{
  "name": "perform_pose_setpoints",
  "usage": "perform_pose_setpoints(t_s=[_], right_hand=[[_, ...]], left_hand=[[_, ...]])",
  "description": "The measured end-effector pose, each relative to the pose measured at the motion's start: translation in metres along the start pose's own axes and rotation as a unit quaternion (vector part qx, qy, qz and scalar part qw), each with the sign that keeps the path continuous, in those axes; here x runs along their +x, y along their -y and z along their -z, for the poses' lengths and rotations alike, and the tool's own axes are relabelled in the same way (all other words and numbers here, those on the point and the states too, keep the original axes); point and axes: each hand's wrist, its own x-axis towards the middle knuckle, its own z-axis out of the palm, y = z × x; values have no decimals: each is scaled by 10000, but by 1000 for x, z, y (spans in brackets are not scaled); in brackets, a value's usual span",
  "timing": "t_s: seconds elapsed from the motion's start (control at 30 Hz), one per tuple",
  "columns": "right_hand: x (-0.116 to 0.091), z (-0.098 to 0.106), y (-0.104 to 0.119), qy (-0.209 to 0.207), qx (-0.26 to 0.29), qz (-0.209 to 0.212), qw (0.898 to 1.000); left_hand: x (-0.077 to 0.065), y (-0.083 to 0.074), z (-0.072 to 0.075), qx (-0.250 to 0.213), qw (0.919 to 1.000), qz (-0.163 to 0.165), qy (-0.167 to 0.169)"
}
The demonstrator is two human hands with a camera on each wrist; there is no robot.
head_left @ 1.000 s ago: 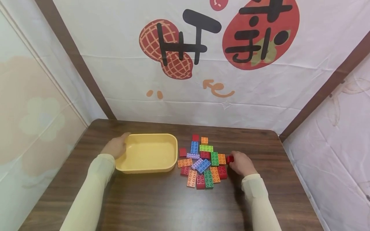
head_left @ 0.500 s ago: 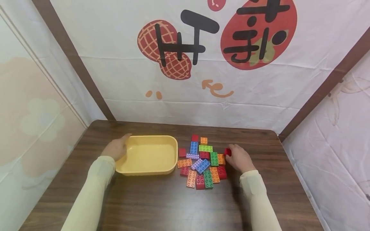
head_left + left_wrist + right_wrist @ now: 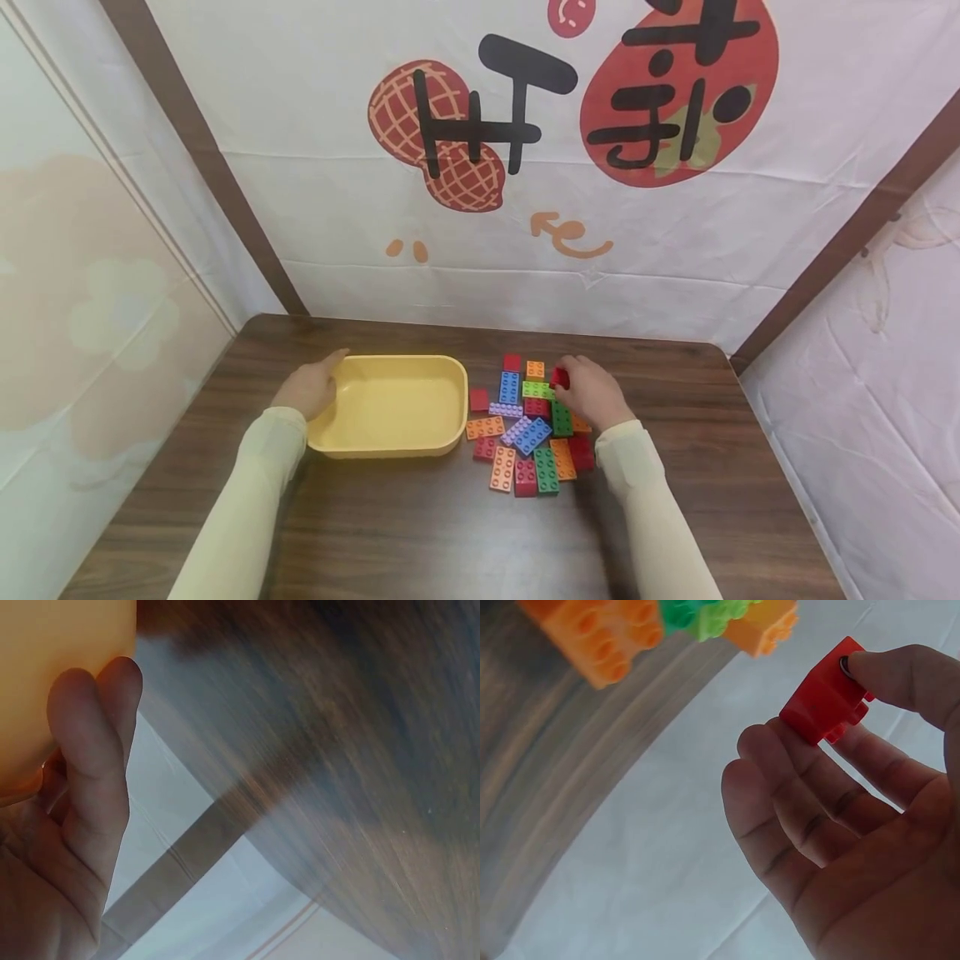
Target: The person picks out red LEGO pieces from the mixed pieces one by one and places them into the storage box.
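Observation:
My left hand [image 3: 307, 387] holds the left wall of a shallow yellow plastic tray [image 3: 461, 396]. In the left wrist view, fingers [image 3: 94, 765] bend against the outside of the tray [image 3: 45, 682]; the thumb is hidden there. My right hand [image 3: 596, 392] pinches a small red toy brick [image 3: 825, 694] between thumb and fingers, its studs toward the palm. That brick [image 3: 559, 377] hangs over the right side of a cluster of bricks. Below the hand, a green brick [image 3: 562, 418] and an orange brick [image 3: 581, 423] are partly covered.
Loose bricks lie right of the tray, including a blue brick [image 3: 532, 436], a light green brick [image 3: 537, 389], a peach brick [image 3: 502, 468] and a red brick [image 3: 512, 362]. They rest on a dark wooden table [image 3: 420, 533]. A printed white cloth [image 3: 337, 208] hangs behind it.
My right hand has lifted the red brick from the right edge of the cluster and carried it left and toward the back. The left hand stays at the tray.

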Motion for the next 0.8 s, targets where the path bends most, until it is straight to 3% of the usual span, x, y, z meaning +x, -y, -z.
perform_pose_setpoints(t_s=[0.37,0.6,0.8], right_hand=[[21,5,46,2,-510,789,9956],[33,-6,79,-135,-901,1414,9857],[40,-14,110,101,-938,1791,9793]], left_hand=[[-2,2,4,13,10000,41,-88],[-1,-4,1,-53,9999,96,26],[-5,-6,0,-81,9999,140,59]])
